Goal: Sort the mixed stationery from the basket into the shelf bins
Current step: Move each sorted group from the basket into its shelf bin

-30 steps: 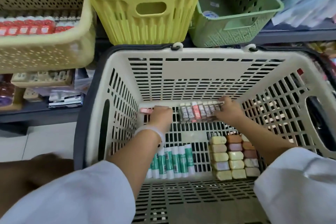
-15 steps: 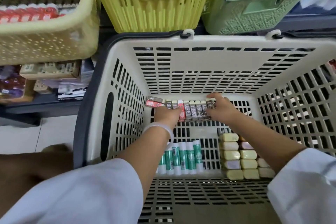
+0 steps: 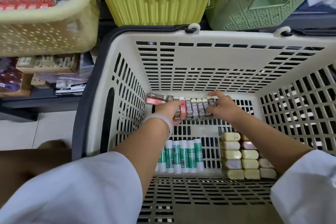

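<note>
- Head view, the only one: beige slotted basket (image 3: 200,39) fills the frame, and both hands are down at its far end.
- Row of 2B lead boxes (image 3: 195,109) lies on the basket floor against the far wall. The row runs left-right; each box's long axis points away from the person.
- Left hand (image 3: 168,112) sits at the row's left end, fingers curled over the end boxes. It looks like a grip, but the thumb side is hidden.
- Right hand (image 3: 222,107) is at the right end, fingers curled over the top of the last boxes, pinching inward.
- Judgement: the two hands are squeezing the row from both ends so it lifts as one block.
- Two loose boxes, red and brown (image 3: 154,99), lie crosswise just left of the row, beyond the left hand's fingertips. They're outside the squeeze, and the left hand is nearer to them.
- Key relation: the row sits directly between the hands, so the squeeze acts along the row. The block may buckle in the middle if pressure drops.
- Glue sticks (image 3: 181,156) are lined up at the near left of the basket floor, and pastel erasers (image 3: 240,154) are stacked at the near right under the right forearm. Both groups are untouched.
- Shelf bins stand beyond the basket: cream bin (image 3: 49,29) on the left with red items inside, yellow bin (image 3: 156,2) in the centre, green bin (image 3: 263,0) on the right.
- Can't tell which bin takes the leads.
- Task is partway at best: three stationery groups are still in the basket.
</note>
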### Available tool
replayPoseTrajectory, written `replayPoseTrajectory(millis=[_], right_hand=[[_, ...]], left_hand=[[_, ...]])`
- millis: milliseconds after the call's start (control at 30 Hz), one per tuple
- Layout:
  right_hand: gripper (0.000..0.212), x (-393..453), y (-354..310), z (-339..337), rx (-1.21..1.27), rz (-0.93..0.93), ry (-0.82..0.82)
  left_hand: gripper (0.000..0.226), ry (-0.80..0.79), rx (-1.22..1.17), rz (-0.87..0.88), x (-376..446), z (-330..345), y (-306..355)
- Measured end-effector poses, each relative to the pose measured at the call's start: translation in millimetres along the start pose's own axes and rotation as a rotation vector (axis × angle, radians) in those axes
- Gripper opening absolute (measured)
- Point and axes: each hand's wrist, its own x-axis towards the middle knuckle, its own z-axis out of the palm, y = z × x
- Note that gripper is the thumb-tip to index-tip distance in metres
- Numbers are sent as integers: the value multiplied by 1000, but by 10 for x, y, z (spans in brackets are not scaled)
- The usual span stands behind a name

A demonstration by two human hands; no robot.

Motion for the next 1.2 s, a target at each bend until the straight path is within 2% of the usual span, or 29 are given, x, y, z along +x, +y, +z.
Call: replayPoseTrajectory(millis=[67,233,333,467,567,633,700,800,867,967,1033,1133,1200], right_hand=[[43,-3,-10,9,-10,-7,4],[45,11,-2,12,-37,-5,10],[44,0,-17,3,-82,-10,12],[46,4,-95,-69,-233,-55,9],[43,-49,-238,-174,-433,-123,155],[36,-163,-360,-203,-378,-256,224],[31,-314,-519,-181,-273,-384,159],[32,-485,-758,-163,-219,-500,49],[31,-572,-905,-198,-160,-495,10],[28,-754,-1115,-249,88,-449,-83],[29,-895,-1285,-276,224,-461,-92],[29,-1097,-1595,-290,322,-518,-23],[28,-1227,-1831,-266,268,-596,64]], left_hand=[[15,-52,-20,-28,-33,3,-7],[30,-97,-70,1,-26,52,-38],[47,-76,-80,41,-41,60,-48],[61,-55,-75,82,-81,54,-63],[63,-60,-49,115,-163,26,-87],[51,-63,-10,147,-247,6,-105],[29,-73,31,212,-381,3,-84],[19,-133,67,324,-643,20,-4],[18,-167,69,375,-837,0,81],[24,-224,-9,442,-1127,-127,229],[21,-271,-67,491,-1319,-248,337],[25,-270,-90,555,-1551,-454,481],[24,-296,-118,600,-1711,-587,597]])
